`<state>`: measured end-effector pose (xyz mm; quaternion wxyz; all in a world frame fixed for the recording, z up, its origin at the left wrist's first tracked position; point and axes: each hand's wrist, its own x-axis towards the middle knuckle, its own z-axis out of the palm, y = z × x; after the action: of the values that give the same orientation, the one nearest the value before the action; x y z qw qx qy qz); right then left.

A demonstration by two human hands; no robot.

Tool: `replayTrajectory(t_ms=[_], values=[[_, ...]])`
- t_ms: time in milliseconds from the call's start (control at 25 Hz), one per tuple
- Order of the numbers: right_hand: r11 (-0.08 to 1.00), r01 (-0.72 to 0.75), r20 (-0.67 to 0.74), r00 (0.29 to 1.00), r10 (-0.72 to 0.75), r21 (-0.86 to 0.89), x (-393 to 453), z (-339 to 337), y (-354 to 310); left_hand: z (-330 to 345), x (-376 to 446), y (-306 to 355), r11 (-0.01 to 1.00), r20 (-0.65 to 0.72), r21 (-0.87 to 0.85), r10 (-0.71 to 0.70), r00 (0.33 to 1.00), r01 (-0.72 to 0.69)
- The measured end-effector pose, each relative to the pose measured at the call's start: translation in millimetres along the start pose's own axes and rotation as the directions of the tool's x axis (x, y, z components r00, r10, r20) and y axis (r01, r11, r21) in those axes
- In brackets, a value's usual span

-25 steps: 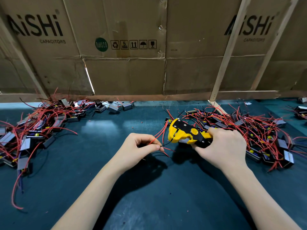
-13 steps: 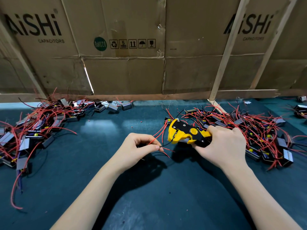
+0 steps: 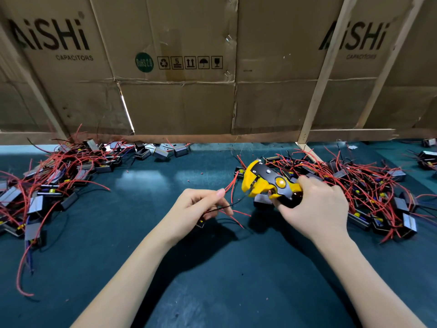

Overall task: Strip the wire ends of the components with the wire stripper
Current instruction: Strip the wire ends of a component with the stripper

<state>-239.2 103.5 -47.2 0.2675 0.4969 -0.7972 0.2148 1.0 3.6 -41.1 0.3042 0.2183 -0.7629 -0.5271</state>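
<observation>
Wire stripper [image 3: 268, 185] head leftward, lengthwise left-right

Two hands in play, left hand [image 3: 194, 209] and right hand [image 3: 314, 209]; one wire stripper [image 3: 267, 185]; two big component piles, left pile [image 3: 54, 181], right pile [image 3: 369, 192].

Yellow-and-black wire stripper [image 3: 267, 185]; red wires [image 3: 233, 185]; seemingly teal mat [image 3: 146, 192].

Yellow-and-black wire stripper [image 3: 267, 185] up off the table, jaws parted; a thin black wire [image 3: 230, 205] runs toward them, red leads [image 3: 230, 185] alongside.
</observation>
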Motion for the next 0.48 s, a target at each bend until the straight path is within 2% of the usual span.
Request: replayTrajectory(t_ms=[240,480], values=[[0.998,-0.068,-0.009,0.998,0.068,0.002,-1,11,8,0,0,-2,0.994,0.041,0.111,-0.023,0.999,0.018],[0.999,0.007,-0.02,1.0,-0.006,0.052,-4,11,-2,5,-1,-3,0.987,0.119,0.158,-0.027,0.993,0.008]])
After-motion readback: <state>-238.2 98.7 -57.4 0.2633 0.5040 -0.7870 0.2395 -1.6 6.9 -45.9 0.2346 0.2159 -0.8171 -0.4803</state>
